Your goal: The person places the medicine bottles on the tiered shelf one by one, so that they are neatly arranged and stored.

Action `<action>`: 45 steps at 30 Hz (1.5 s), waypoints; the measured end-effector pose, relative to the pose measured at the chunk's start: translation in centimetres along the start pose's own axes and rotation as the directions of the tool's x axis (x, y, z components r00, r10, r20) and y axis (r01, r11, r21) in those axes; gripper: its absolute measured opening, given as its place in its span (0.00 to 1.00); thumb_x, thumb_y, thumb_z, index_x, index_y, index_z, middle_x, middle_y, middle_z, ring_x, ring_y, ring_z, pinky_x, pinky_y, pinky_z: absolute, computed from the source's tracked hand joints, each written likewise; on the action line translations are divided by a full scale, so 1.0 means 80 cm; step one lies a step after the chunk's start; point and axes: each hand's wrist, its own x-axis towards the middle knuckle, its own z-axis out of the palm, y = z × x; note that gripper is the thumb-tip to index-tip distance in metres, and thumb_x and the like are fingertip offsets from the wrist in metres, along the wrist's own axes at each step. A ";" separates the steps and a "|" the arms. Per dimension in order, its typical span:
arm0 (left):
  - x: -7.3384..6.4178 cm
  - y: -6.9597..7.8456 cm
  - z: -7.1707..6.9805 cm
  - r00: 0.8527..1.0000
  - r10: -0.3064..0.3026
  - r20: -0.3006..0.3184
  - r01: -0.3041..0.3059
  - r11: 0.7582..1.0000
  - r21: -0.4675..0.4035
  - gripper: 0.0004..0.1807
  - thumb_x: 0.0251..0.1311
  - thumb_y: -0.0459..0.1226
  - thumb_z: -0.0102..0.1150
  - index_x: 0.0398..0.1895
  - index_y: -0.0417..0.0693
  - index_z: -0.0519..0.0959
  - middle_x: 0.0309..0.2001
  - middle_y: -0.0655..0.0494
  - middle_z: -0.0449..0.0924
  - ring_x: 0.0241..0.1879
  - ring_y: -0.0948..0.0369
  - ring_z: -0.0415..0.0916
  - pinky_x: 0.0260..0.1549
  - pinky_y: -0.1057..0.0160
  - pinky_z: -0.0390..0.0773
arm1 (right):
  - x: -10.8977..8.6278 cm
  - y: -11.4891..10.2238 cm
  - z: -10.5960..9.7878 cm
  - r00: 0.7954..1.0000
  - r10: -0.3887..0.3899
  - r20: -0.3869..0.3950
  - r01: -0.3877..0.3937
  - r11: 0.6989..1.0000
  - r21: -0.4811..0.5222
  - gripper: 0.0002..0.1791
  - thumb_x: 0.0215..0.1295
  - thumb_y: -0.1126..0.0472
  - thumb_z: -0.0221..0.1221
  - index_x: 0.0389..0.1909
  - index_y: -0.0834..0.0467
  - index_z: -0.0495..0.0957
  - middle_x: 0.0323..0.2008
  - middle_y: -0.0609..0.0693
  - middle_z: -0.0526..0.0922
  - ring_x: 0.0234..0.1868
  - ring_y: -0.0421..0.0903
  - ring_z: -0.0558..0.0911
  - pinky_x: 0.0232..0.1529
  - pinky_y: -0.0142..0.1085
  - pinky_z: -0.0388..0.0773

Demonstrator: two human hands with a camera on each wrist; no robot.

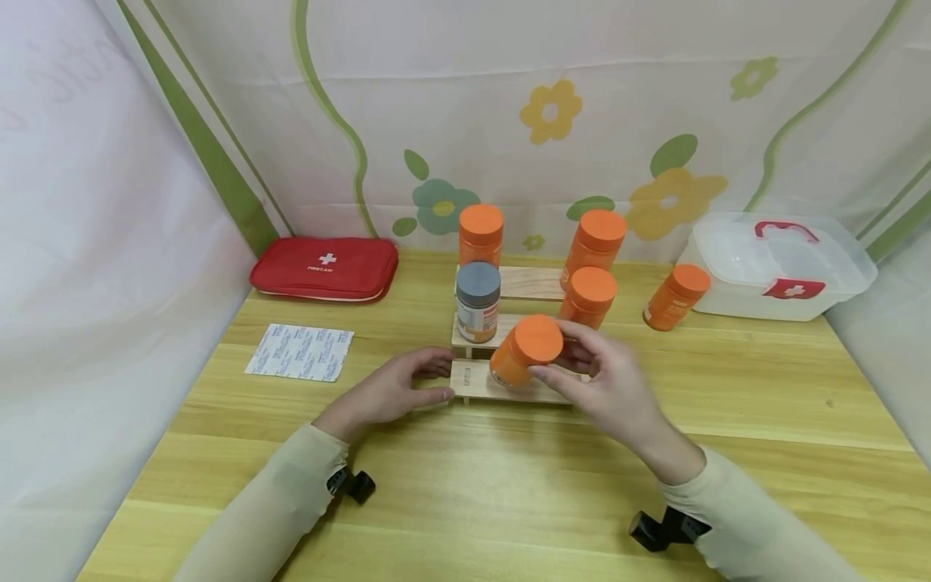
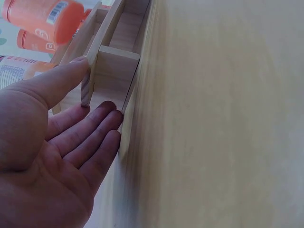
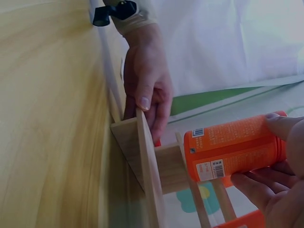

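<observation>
My right hand pinches an orange bottle with an orange lid between thumb and fingers. This bottle tilts over the lowest step of a three-step wooden rack, and the right wrist view shows a gap under its base. With thumb and fingertips, my left hand holds the left end of that step. A grey-lidded bottle stands at the left of the middle step, an orange bottle at its right. On the top step are orange bottles at the left and right.
Another orange bottle stands on the table right of the rack. Behind it sits a clear box with red latches. At left lie a red first-aid pouch and a white printed packet. A patterned curtain closes off the back.
</observation>
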 end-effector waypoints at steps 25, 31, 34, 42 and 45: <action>-0.002 0.001 0.001 1.000 0.004 -0.007 -0.004 1.000 0.001 0.35 0.71 0.47 0.71 0.78 0.53 0.72 0.70 0.56 0.80 0.70 0.54 0.78 0.76 0.44 0.74 | 0.024 0.002 0.063 0.992 0.078 0.100 -0.082 0.996 0.031 0.31 0.64 0.69 0.75 0.68 0.65 0.79 0.62 0.61 0.86 0.61 0.57 0.88 0.58 0.40 0.89; -0.002 0.001 0.001 1.000 0.004 -0.009 -0.004 1.000 -0.002 0.36 0.71 0.47 0.72 0.78 0.52 0.72 0.69 0.56 0.81 0.70 0.53 0.78 0.76 0.44 0.74 | 0.027 0.000 0.071 0.994 0.080 0.075 -0.080 0.997 0.006 0.30 0.62 0.68 0.76 0.66 0.65 0.80 0.60 0.60 0.86 0.61 0.55 0.88 0.57 0.39 0.89; -0.002 0.000 0.001 1.000 0.006 -0.007 -0.006 1.000 -0.002 0.36 0.71 0.48 0.71 0.78 0.52 0.72 0.69 0.57 0.81 0.70 0.53 0.78 0.76 0.44 0.73 | 0.027 0.000 0.073 0.994 0.089 0.060 -0.088 0.996 -0.025 0.29 0.63 0.67 0.76 0.64 0.65 0.81 0.59 0.60 0.86 0.60 0.55 0.88 0.57 0.41 0.90; -0.002 0.001 0.000 1.000 0.010 -0.008 -0.010 1.000 0.012 0.36 0.71 0.48 0.71 0.78 0.52 0.72 0.69 0.56 0.81 0.70 0.54 0.78 0.76 0.44 0.73 | 0.028 -0.001 0.073 0.994 0.101 0.039 -0.094 0.982 -0.163 0.29 0.63 0.60 0.78 0.63 0.62 0.83 0.58 0.56 0.87 0.59 0.51 0.88 0.58 0.43 0.89; -0.002 0.002 0.001 1.000 0.007 -0.010 -0.006 1.000 0.012 0.36 0.71 0.48 0.71 0.78 0.52 0.72 0.69 0.56 0.81 0.70 0.54 0.78 0.76 0.43 0.73 | 0.027 -0.001 0.073 0.995 0.090 0.038 -0.083 0.983 -0.162 0.29 0.64 0.60 0.78 0.63 0.61 0.83 0.59 0.55 0.87 0.59 0.51 0.88 0.58 0.43 0.89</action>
